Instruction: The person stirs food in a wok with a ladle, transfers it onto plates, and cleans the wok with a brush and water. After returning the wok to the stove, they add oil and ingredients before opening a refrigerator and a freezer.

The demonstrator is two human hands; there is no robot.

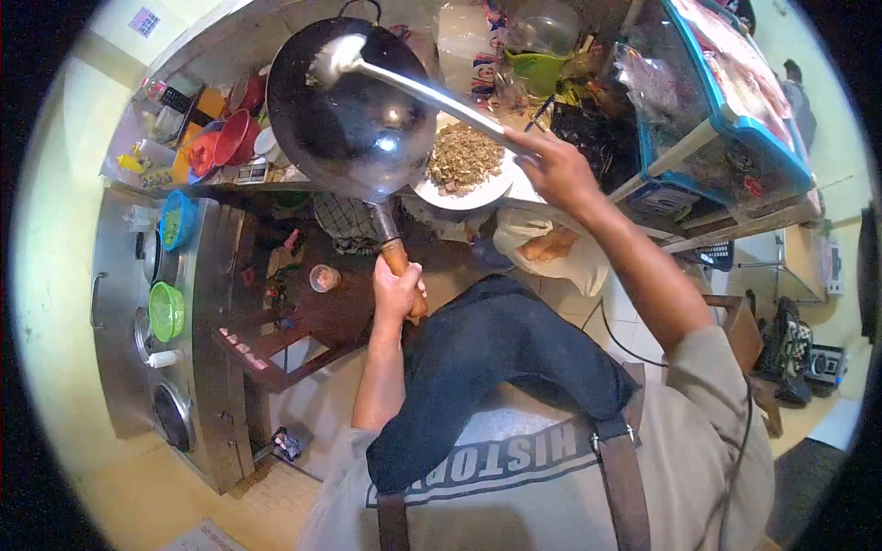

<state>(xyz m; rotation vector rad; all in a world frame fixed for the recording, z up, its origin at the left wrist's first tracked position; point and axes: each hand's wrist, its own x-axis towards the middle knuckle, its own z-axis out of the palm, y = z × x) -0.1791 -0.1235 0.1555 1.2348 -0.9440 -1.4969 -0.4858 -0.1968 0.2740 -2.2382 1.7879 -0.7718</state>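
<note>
My left hand (397,289) is wrapped round the wooden handle of a large black wok (358,138), which is held up at the counter. In my right hand (556,170) is the long metal handle of a ladle (432,95). The ladle's head lies over the wok's far left part, and its contact with the wok cannot be made out. Apart from a small residue near the ladle, the wok's dark inside is bare. Right of the wok, a white plate (473,200) holds brown chopped food (464,156), partly behind the wok's edge.
Red bowls (236,138) stand on the counter at the left. Below them are a blue basket (175,220) and a green basket (166,312) on a metal unit. A white plastic bag (560,262) hangs below the plate. A blue-edged container (753,138) is at the right.
</note>
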